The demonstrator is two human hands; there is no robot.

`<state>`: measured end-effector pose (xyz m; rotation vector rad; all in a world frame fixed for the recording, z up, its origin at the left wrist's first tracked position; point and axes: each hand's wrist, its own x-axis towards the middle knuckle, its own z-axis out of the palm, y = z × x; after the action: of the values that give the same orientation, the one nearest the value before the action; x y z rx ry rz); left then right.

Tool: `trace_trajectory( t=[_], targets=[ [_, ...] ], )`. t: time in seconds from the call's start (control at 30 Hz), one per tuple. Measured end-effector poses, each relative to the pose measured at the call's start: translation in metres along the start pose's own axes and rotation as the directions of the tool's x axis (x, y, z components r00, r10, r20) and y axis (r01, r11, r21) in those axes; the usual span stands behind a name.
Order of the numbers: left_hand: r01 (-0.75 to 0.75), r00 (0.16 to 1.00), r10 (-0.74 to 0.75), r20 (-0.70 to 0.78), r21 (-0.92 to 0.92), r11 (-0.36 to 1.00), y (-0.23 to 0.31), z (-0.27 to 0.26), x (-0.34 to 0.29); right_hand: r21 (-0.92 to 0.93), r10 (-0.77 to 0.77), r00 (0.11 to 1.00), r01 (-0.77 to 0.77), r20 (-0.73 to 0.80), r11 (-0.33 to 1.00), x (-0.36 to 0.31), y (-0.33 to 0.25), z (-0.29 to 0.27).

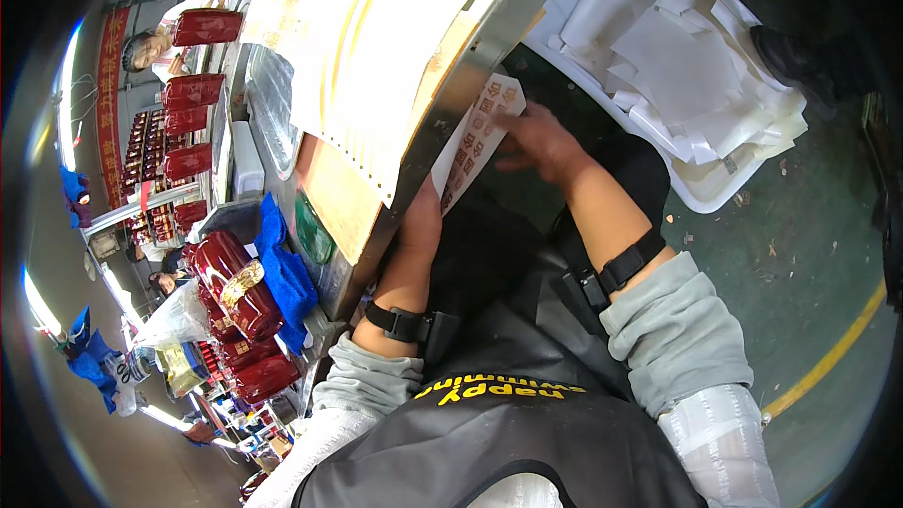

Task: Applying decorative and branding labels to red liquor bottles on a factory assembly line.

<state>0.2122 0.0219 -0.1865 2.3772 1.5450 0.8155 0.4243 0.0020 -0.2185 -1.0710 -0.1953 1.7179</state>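
Holding a white red-patterned label sheet (473,136), right hand (538,141) on it.

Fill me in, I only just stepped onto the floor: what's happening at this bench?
A person in a grey apron stands at a metal-edged workbench. Their right hand pinches a white paper strip printed with red-brown patterns at the bench edge, while the left hand reaches under that edge, fingers hidden. A white plastic tray of peeled white paper scraps sits on the green floor beside them. Dark red cylindrical jars lie on the line to the left.
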Motion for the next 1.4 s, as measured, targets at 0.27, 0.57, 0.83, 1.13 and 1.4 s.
trace_trajectory(
  t=[0.27, 0.57, 0.83, 1.13, 1.4],
  targets=[
    [0.434, 0.843, -0.185, 0.505, -0.438, 0.787, 0.048, -0.023, 0.002, -0.014, -0.020, 0.968, 0.025, 0.249, 1.000, -0.014, 0.015, -0.003],
    [0.813, 0.360, -0.673, 0.646, -0.571, -0.114, -0.011, -0.032, -0.049, -0.033, -0.042, 0.991, 0.047, 0.123, 0.998, -0.005, 0.031, -0.004],
    [0.807, 0.357, -0.508, 0.784, -0.533, -0.255, -0.011, -0.034, -0.050, -0.279, -0.011, 1.000, 0.012, 0.002, 0.960, -0.015, 0.039, -0.002],
    [0.847, 0.255, -0.378, 0.890, -0.394, -0.357, -0.030, -0.011, -0.050, -0.214, 0.098, 0.995, -0.091, 0.024, 0.973, -0.037, 0.058, 0.010],
    [0.723, 0.287, -0.456, 0.843, -0.503, -0.474, -0.042, -0.018, -0.028, -0.265, -0.054, 0.997, 0.036, -0.059, 0.964, -0.027, 0.075, 0.005]
  ],
)
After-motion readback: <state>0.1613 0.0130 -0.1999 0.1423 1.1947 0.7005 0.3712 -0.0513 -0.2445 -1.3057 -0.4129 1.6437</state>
